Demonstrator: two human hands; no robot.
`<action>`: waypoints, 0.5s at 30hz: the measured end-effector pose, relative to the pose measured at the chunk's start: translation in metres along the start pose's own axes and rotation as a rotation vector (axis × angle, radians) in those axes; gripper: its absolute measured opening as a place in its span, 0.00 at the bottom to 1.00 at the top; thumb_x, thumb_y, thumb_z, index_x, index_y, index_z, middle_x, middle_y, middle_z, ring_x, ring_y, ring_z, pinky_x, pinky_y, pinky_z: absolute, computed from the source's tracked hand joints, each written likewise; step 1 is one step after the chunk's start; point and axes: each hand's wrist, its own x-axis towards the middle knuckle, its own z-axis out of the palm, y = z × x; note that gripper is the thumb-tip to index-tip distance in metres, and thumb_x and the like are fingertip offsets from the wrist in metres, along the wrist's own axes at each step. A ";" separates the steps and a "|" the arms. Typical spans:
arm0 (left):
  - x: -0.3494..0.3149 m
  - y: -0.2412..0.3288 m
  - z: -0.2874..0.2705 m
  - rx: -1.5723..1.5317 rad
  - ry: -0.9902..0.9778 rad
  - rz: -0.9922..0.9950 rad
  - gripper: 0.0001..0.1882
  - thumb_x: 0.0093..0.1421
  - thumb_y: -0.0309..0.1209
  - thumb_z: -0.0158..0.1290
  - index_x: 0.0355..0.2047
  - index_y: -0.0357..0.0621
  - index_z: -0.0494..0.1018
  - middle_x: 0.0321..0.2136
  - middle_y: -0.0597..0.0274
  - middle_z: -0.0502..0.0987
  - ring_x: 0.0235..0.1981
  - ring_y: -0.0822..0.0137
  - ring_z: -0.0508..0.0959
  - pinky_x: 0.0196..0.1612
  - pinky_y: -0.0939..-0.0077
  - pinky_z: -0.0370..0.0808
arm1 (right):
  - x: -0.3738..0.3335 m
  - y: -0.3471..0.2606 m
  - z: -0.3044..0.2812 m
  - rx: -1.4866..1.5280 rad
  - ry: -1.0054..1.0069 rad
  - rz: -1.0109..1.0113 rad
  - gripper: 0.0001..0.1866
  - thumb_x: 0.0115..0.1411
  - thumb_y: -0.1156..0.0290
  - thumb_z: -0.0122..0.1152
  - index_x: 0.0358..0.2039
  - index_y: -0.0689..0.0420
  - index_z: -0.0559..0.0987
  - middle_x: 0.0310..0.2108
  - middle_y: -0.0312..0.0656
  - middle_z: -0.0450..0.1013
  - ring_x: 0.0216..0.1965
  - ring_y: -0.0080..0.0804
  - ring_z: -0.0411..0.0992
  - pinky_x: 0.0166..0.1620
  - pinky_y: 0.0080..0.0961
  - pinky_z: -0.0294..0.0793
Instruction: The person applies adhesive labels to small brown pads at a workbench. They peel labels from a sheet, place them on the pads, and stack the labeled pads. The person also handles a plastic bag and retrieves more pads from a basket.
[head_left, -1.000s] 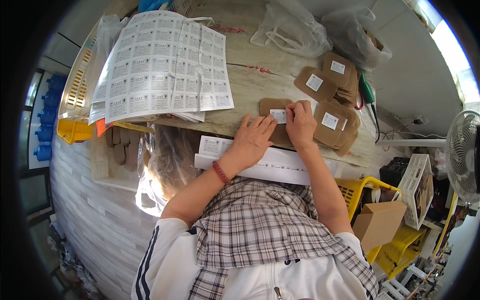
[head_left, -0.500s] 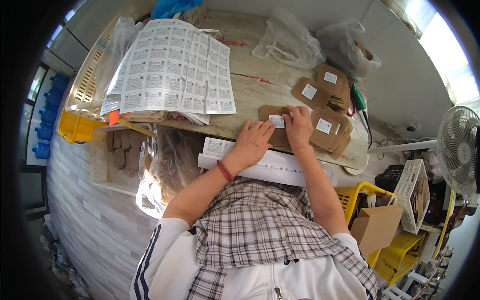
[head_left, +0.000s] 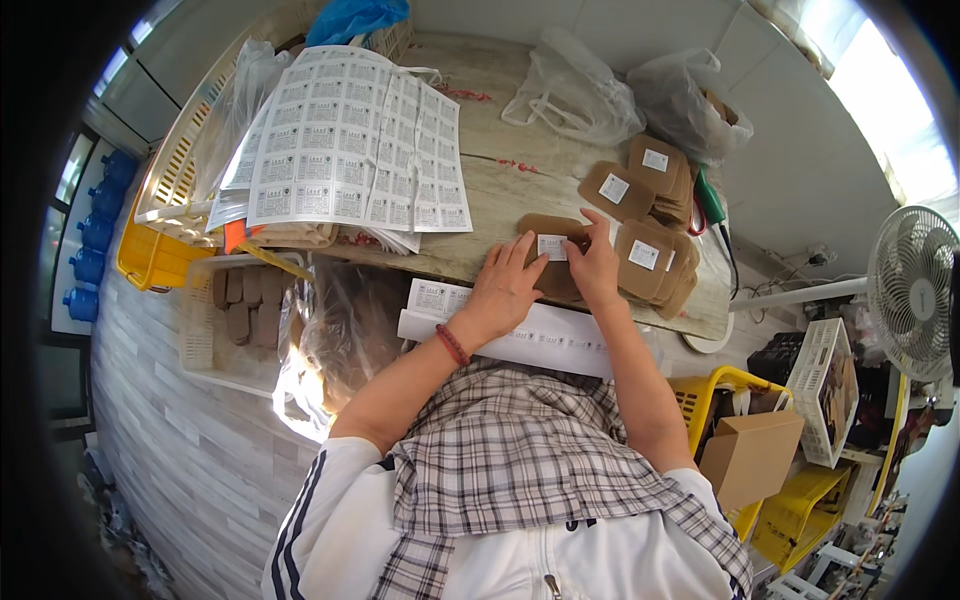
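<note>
At the bottom of the frame lies a plaid cloth (head_left: 520, 470) over the person's lap and white jacket. Just above it, near the frame's centre, a long strip of white label sheet (head_left: 560, 340) hangs over the near edge of the wooden table (head_left: 500, 190).

The left hand (head_left: 505, 290), with a red band at its wrist, lies flat with fingers spread, pressing down on a brown kraft pouch (head_left: 545, 228) at the centre of the frame; it grips nothing, only holds the pouch down. The right hand (head_left: 595, 268) sits just beside it, its fingers bent onto the same pouch next to a small white label (head_left: 552, 246) stuck on the pouch's face. Both hands touch the pouch, which lies flat on the table.

Just right of the hands is a stack of labelled brown pouches (head_left: 655, 262), and further up another stack (head_left: 640, 180) fanned out. A green-handled tool (head_left: 710, 205) lies to the right of these, near the table's edge.

In the upper left of the frame, large printed label sheets (head_left: 340, 150) lie spread across the table and over a white crate. Below them, at left, a white basket (head_left: 235, 320) holds more brown pieces, with clear plastic wrap beside it.

At the top centre are two crumpled clear plastic bags (head_left: 580, 95). At the far right stands a white fan (head_left: 915, 290); lower right shows a cardboard box (head_left: 750, 455) among yellow crates.
</note>
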 end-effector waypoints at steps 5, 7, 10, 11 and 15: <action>0.001 0.004 0.000 -0.074 -0.031 -0.069 0.41 0.57 0.31 0.63 0.68 0.46 0.58 0.63 0.43 0.63 0.64 0.46 0.64 0.68 0.49 0.57 | 0.012 -0.016 -0.025 0.161 -0.162 0.145 0.33 0.61 0.82 0.57 0.66 0.54 0.60 0.40 0.42 0.73 0.39 0.32 0.73 0.45 0.28 0.74; 0.003 0.004 -0.001 -0.089 -0.045 -0.065 0.41 0.57 0.31 0.62 0.69 0.46 0.56 0.63 0.43 0.64 0.66 0.46 0.63 0.69 0.50 0.56 | 0.014 -0.005 -0.036 0.275 -0.119 0.183 0.33 0.61 0.82 0.57 0.66 0.53 0.61 0.44 0.42 0.72 0.41 0.29 0.71 0.46 0.27 0.73; 0.001 0.000 -0.001 -0.083 -0.026 -0.033 0.37 0.58 0.31 0.61 0.67 0.44 0.59 0.62 0.46 0.66 0.65 0.48 0.64 0.68 0.52 0.57 | 0.022 0.019 -0.069 0.242 0.020 0.177 0.33 0.60 0.82 0.57 0.65 0.52 0.62 0.42 0.44 0.74 0.45 0.35 0.75 0.47 0.34 0.74; 0.000 -0.002 -0.001 -0.076 0.009 -0.004 0.34 0.58 0.30 0.60 0.64 0.43 0.62 0.60 0.47 0.68 0.64 0.49 0.65 0.67 0.53 0.59 | 0.025 0.037 -0.087 0.210 0.111 0.106 0.32 0.60 0.82 0.58 0.65 0.52 0.64 0.43 0.45 0.74 0.46 0.37 0.75 0.47 0.35 0.75; -0.012 -0.015 -0.025 -0.141 -0.029 -0.002 0.19 0.57 0.28 0.59 0.49 0.41 0.75 0.49 0.53 0.76 0.54 0.52 0.73 0.59 0.57 0.66 | 0.006 0.001 -0.120 -0.705 0.447 -0.116 0.29 0.58 0.78 0.64 0.60 0.52 0.70 0.46 0.51 0.74 0.48 0.49 0.73 0.49 0.40 0.75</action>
